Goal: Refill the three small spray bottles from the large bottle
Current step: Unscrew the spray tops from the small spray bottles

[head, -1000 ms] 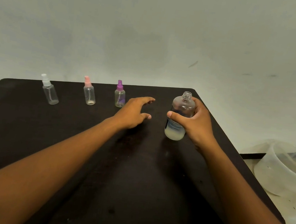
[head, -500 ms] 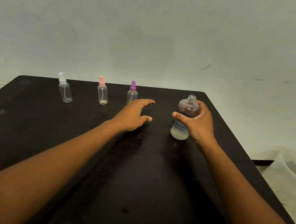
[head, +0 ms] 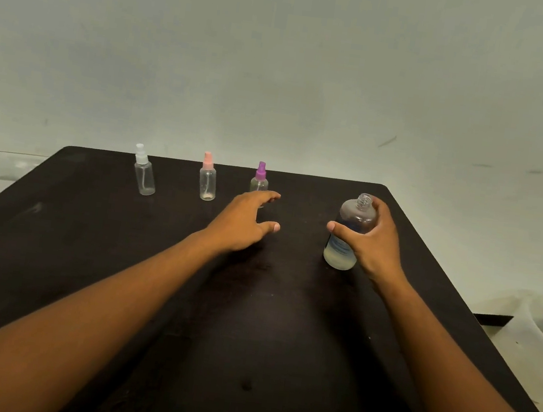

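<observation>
We see dark desk [head: 87, 285] nearest. Our right hand [head: 373, 245] grips large bottle [head: 349, 233] at right, fingers curled round it, bottle uncapped, upright on desk, little liquid at bottom. Our left hand [head: 244, 221] hovers mid-desk, fingers spread, holding nothing. Far row, left to right: white-capped bottle [head: 144, 171], pink-capped bottle [head: 207, 178], purple-capped bottle [head: 259, 180] partly behind left fingertips.

Right hand [head: 374, 243] grips large bottle [head: 349, 230]; left hand [head: 244, 221] spread.
</observation>
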Action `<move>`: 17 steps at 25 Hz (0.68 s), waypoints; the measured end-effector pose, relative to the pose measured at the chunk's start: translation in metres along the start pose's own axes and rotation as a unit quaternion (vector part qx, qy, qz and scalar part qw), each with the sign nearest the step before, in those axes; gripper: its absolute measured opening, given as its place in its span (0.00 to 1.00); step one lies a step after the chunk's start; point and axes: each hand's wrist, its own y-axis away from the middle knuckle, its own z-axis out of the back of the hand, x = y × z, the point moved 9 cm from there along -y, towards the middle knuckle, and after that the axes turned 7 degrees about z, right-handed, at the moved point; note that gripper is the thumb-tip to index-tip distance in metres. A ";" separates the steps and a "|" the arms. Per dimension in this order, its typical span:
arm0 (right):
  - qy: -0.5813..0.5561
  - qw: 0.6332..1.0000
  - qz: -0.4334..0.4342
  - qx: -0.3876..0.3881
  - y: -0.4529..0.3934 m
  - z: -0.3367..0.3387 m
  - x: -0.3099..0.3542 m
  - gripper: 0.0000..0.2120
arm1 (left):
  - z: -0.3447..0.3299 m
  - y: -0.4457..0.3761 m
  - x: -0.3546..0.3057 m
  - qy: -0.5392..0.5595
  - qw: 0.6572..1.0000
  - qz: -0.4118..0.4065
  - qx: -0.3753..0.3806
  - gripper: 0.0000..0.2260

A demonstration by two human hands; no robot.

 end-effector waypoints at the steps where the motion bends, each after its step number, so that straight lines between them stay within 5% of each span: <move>1: 0.002 1.000 0.000 0.000 0.000 0.000 0.005 0.44 | 0.007 0.003 0.003 0.000 1.000 0.002 -0.006 0.30; 4: 0.018 0.999 0.020 -0.017 0.000 0.004 0.031 0.49 | 0.027 0.011 0.014 -0.002 1.000 0.016 -0.019 0.31; 10: 0.094 0.971 0.217 -0.047 0.002 -0.020 0.125 0.41 | 0.059 0.019 0.029 -0.008 0.999 0.029 -0.044 0.31; 17: 0.068 0.986 0.142 0.058 -0.033 -0.115 0.098 0.43 | 0.072 0.009 0.056 -0.014 0.998 0.035 -0.045 0.32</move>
